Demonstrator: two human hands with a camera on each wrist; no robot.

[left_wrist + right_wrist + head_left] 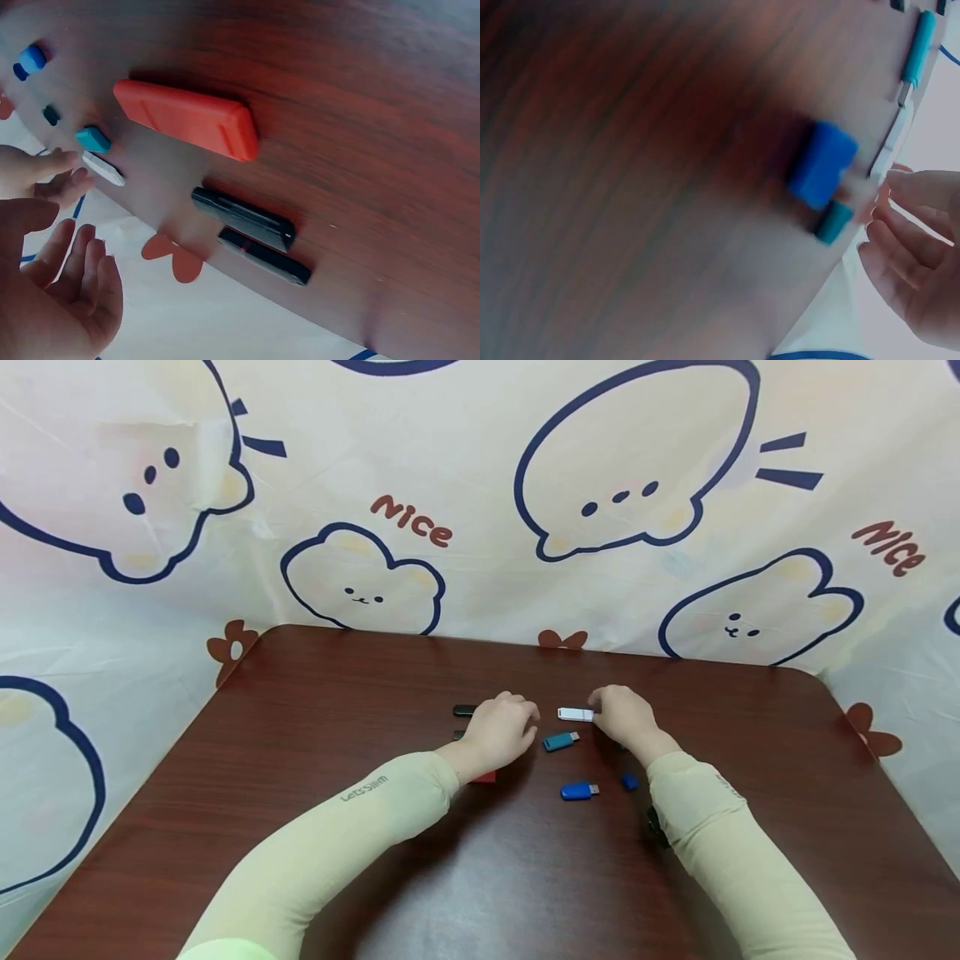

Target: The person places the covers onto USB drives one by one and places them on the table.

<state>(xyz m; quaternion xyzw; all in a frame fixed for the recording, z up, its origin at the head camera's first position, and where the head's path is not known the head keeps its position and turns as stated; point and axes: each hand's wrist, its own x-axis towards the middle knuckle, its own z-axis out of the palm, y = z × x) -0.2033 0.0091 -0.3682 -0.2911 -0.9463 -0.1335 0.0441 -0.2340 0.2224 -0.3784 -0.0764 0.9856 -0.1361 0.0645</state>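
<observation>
White stick (572, 714) lies at the right hand (624, 718), finger grip unclear; left hand (497, 728) has fingers loosely apart. Cloth (480, 585) reads "Nice" beyond the worktop's (337, 693) far edge.

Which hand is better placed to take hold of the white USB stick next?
Probably the right hand: its fingers are close by one end of the white USB stick, whereas a wider, visible gap separates the left hand from the other end.

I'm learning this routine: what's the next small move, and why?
Probably steady the white stick with the left hand, which holds nothing; the right hand is at its right end, and the blue stick and teal stick nearby lie uncapped.
</observation>
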